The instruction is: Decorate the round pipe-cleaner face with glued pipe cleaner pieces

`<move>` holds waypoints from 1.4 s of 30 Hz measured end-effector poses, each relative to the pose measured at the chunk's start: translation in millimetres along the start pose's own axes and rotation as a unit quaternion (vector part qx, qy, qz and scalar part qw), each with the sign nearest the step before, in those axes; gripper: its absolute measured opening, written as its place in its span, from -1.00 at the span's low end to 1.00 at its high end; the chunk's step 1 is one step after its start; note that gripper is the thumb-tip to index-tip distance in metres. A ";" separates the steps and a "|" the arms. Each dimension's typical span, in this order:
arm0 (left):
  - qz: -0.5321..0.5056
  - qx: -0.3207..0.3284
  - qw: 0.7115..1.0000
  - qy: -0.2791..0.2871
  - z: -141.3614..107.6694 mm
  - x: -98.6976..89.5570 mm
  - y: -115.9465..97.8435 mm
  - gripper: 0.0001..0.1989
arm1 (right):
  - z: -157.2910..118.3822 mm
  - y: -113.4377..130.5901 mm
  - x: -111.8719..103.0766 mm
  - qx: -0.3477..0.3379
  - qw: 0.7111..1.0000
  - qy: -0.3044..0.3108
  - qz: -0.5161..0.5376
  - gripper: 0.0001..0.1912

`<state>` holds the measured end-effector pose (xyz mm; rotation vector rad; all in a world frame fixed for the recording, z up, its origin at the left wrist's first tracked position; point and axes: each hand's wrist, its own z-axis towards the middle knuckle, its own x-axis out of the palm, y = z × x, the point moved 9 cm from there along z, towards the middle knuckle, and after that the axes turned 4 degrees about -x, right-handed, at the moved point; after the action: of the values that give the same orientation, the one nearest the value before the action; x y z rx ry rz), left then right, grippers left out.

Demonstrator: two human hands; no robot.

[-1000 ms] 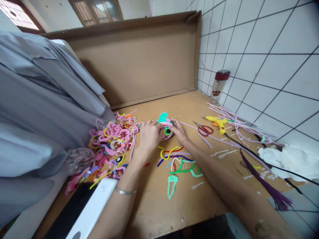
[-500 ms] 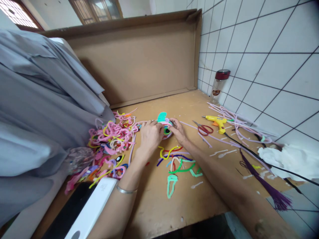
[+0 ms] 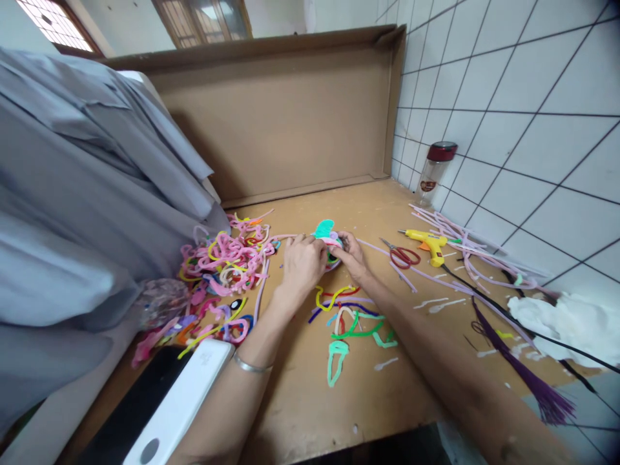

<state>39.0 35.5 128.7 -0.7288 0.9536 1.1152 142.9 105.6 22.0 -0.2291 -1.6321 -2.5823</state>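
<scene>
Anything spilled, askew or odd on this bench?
Yes: whitish streaks mark the tabletop on the near side of the yellow glue gun, possibly dried glue. The pink pile at left is tangled. The craft piece is partly covered by the left hand and right hand, so damage there can't be judged.

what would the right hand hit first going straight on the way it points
The right hand would first meet the colourful craft piece it touches; then probably the left hand, though depth is unclear.

Teal-pink craft (image 3: pixel 331 241), yellow glue gun (image 3: pixel 430 240) — purple tassel (image 3: pixel 538 386)
</scene>
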 end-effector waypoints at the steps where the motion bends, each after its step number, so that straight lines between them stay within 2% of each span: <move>1: -0.010 0.003 1.000 0.000 0.2 -1.0 1.0 -0.77 | -0.2 0.8 -0.6 -0.001 1.000 -0.002 0.001 -0.59; 3: -0.047 0.003 0.999 -0.012 1.6 -7.3 7.4 -0.80 | -1.1 3.2 -1.8 -0.001 1.000 -0.008 0.009 -0.60; 5: -0.102 -0.010 0.993 -0.053 2.7 -20.8 20.8 -0.79 | -2.5 5.4 -2.9 0.003 1.000 -0.012 0.018 -0.61; 7: -0.162 -0.042 0.978 -0.127 -0.1 -37.9 40.9 -0.78 | -3.4 6.4 -3.5 0.010 1.000 -0.011 0.027 -0.62; 9: -0.217 -0.094 0.950 -0.205 -9.8 -48.0 64.0 -0.78 | -3.0 5.9 -4.1 0.018 0.999 -0.009 0.037 -0.62; 12: -0.265 -0.142 0.914 -0.273 -31.4 -38.8 83.8 -0.76 | -0.1 2.1 -7.6 0.033 0.998 -0.020 0.050 -0.60; 14: -0.251 -0.137 0.914 -0.287 -44.1 -24.9 82.5 -0.74 | 1.9 -0.8 -10.5 0.040 0.997 -0.031 0.052 -0.59; 16: -0.216 -0.105 0.934 -0.266 -51.0 -10.1 72.2 -0.74 | 3.1 -1.9 -12.7 0.039 0.997 -0.039 0.052 -0.59; 18: -0.183 -0.084 0.946 -0.253 -56.2 -3.4 62.9 -0.76 | 3.3 -1.1 -14.4 0.030 0.997 -0.044 0.048 -0.60; 24: -0.109 -0.027 0.975 -0.191 -52.0 -4.9 45.1 -0.75 | 1.5 -1.1 -15.9 0.031 0.998 -0.048 0.034 -0.61; 30: -0.072 -0.039 0.980 -0.182 -44.1 3.3 55.3 -0.72 | 1.6 2.9 -15.2 0.022 0.998 -0.046 0.029 -0.60; 37: -0.101 -0.042 0.981 -0.163 -37.4 19.0 62.3 -0.73 | 0.3 2.6 -15.2 0.030 0.998 -0.049 0.025 -0.59; 42: -0.159 -0.040 0.968 -0.191 -35.4 31.8 71.8 -0.76 | -0.1 4.1 -14.3 0.028 0.997 -0.056 0.040 -0.59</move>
<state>-34.1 38.8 83.3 -0.6722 0.4472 0.9655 157.6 103.6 23.3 -0.4329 -1.6907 -2.5033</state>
